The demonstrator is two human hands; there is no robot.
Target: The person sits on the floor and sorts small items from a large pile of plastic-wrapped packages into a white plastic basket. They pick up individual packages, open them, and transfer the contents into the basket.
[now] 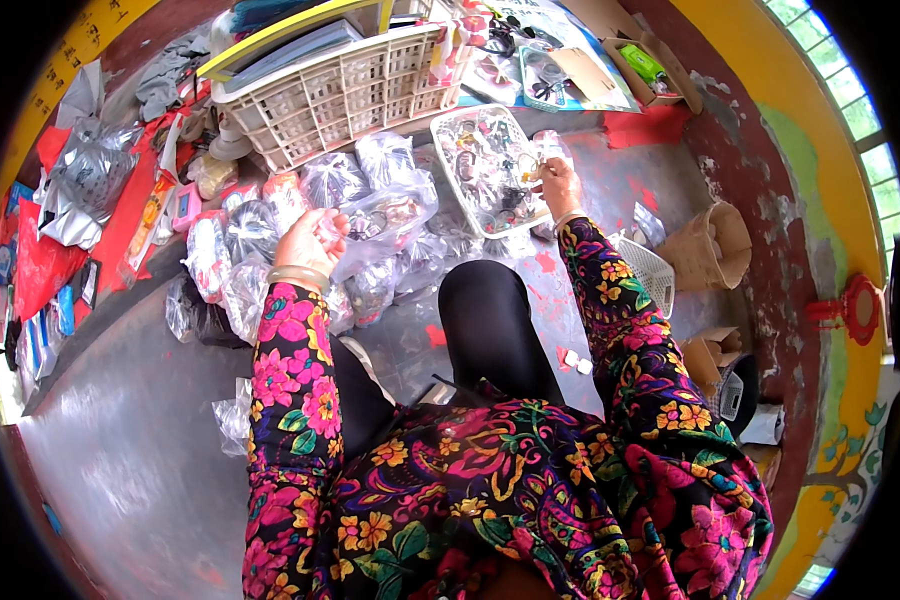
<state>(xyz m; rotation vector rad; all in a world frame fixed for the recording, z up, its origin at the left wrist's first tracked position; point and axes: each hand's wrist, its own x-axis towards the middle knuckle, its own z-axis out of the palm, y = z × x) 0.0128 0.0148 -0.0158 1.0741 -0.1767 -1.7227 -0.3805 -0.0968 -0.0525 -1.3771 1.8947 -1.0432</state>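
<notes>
My left hand (310, 243) is closed on the edge of a clear plastic bag (395, 212), which spreads to the right with some small items in it. Beneath and around that bag lie several other clear bags (252, 232) packed with small goods. A white plastic tray (448, 183) full of small, mixed trinkets stands ahead, right of the bags. At the tray's right edge, my right hand (562, 188) has its fingers pinched together. Whatever they hold is too small to make out.
A large cream plastic basket (340, 95) with folders in it stands behind the bags. At right are a white perforated basket (653, 275) and a brown paper bag (712, 248). Red cloth and packets (135, 235) lie at left. My bent knee (490, 325) rises between my arms.
</notes>
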